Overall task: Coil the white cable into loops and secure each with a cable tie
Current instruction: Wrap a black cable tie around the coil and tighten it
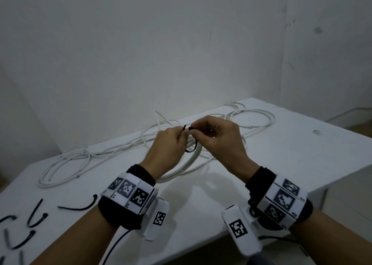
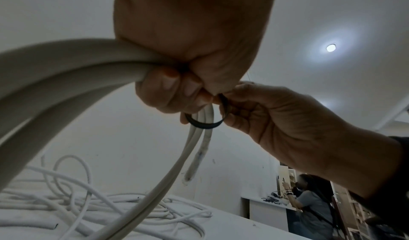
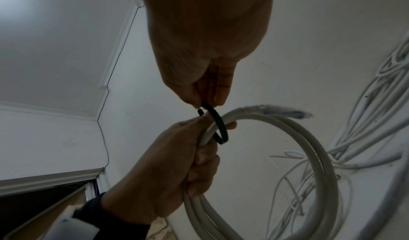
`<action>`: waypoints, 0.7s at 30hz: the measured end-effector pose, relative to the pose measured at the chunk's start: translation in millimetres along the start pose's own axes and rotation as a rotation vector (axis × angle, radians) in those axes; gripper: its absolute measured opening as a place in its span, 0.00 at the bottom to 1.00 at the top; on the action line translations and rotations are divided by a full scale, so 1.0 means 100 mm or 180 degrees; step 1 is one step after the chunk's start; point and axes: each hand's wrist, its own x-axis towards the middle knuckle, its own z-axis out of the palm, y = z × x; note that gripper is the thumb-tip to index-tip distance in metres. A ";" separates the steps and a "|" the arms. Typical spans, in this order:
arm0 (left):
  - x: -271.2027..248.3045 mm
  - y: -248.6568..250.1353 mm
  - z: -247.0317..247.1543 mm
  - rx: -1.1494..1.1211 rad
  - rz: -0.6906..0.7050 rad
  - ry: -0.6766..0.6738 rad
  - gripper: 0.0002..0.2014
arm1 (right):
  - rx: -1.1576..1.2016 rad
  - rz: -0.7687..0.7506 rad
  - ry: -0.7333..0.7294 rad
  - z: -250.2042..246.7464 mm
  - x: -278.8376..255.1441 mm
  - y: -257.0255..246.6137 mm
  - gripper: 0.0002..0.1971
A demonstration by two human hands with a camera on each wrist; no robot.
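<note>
White cable (image 1: 187,164): coil of few loops, lifted above white table (image 1: 281,154), left hand (image 1: 169,146) fingers curled round bundle; black cable tie (image 1: 191,146) looped round it, right hand (image 1: 219,137) pinching tie end. Risk: tail misses head, loops spring apart if grip slackens

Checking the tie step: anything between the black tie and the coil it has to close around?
Nothing visible. The black cable tie already loops around the coiled cable gripped by the left hand; the right hand pinches the tie's end.
</note>
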 end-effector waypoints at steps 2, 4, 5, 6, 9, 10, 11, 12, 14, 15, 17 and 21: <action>0.00 -0.01 0.01 0.0108 0.0080 -0.0019 0.18 | -0.0010 0.0012 0.0048 -0.01 0.02 -0.01 0.03; -0.01 -0.01 0.03 0.0234 0.0129 -0.0050 0.18 | -0.0023 0.0021 0.0090 -0.03 0.05 -0.03 0.04; -0.02 -0.01 0.04 0.0298 0.0160 -0.0060 0.18 | -0.0030 0.0021 0.0087 -0.03 0.06 -0.03 0.05; -0.03 0.00 0.05 0.0338 0.0193 -0.0062 0.17 | -0.0036 0.0027 0.0072 -0.03 0.07 -0.03 0.05; -0.05 0.03 0.04 0.0352 0.0271 -0.0036 0.17 | -0.0051 0.0073 0.0043 -0.02 0.04 -0.02 0.05; -0.05 0.04 0.04 0.0351 0.0282 -0.0030 0.16 | -0.0049 0.0080 0.0050 -0.02 0.03 -0.01 0.06; -0.05 0.04 0.03 0.0348 0.0283 -0.0030 0.15 | -0.0044 0.0084 0.0057 -0.02 0.03 0.00 0.06; -0.05 0.05 0.03 0.0351 0.0280 -0.0036 0.15 | -0.0042 0.0082 0.0057 -0.02 0.02 0.00 0.06; -0.05 0.05 0.04 0.0421 0.0272 -0.0045 0.15 | -0.0050 0.0072 0.0040 -0.03 0.02 0.00 0.06; -0.05 0.05 0.04 0.0478 0.0265 -0.0046 0.16 | -0.0057 0.0073 0.0022 -0.04 0.02 0.00 0.06; -0.04 0.04 0.05 0.0554 0.0261 -0.0047 0.17 | -0.0092 0.0075 -0.0044 -0.05 0.03 -0.01 0.05; -0.06 0.07 0.07 0.0615 0.0260 -0.0080 0.18 | -0.0438 0.0064 -0.0339 -0.10 0.08 -0.02 0.05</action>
